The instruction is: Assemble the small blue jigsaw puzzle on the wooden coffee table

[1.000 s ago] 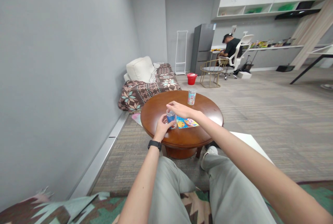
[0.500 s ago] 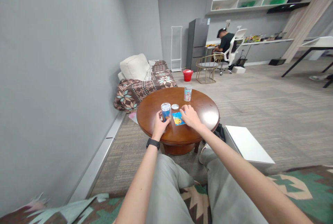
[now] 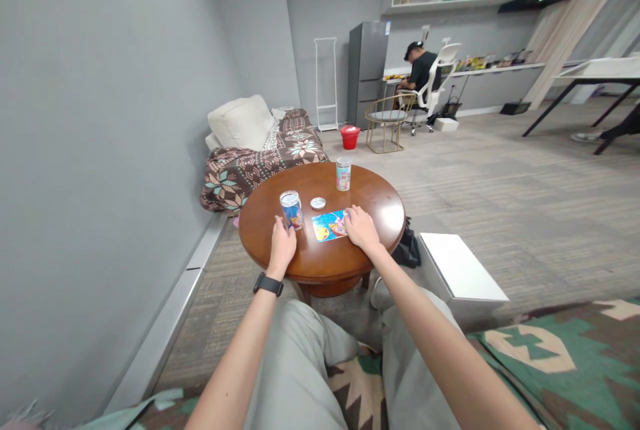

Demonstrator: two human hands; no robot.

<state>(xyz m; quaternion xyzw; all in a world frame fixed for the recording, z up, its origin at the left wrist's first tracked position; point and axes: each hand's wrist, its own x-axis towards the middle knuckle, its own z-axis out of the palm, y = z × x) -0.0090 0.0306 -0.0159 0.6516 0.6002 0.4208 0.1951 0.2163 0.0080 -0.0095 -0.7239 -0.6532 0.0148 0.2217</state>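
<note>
A small clear jar [image 3: 291, 209] with a blue picture label stands open on the round wooden table [image 3: 380, 200]. My left hand [image 3: 281, 245] grips it low at the near side. Its silver lid [image 3: 318, 203] lies flat on the table just right of the jar. A colourful picture card [image 3: 326, 226] lies in front of the lid, and my right hand [image 3: 361, 230] rests flat on the card's right end, fingers spread. A second, lidded jar [image 3: 343, 173] with a pink label stands further back on the table.
A white box [image 3: 457, 273] sits on the floor right of the table. A blanket-covered couch [image 3: 260, 157] stands against the wall behind it. Further off are a red bucket [image 3: 349, 137], a gold chair [image 3: 384, 125], and a person [image 3: 421, 70] seated at a counter.
My right hand has come off the top of the jar; the lid now lies on the table, and the hand has settled on the card. The view has swung to the right.
</note>
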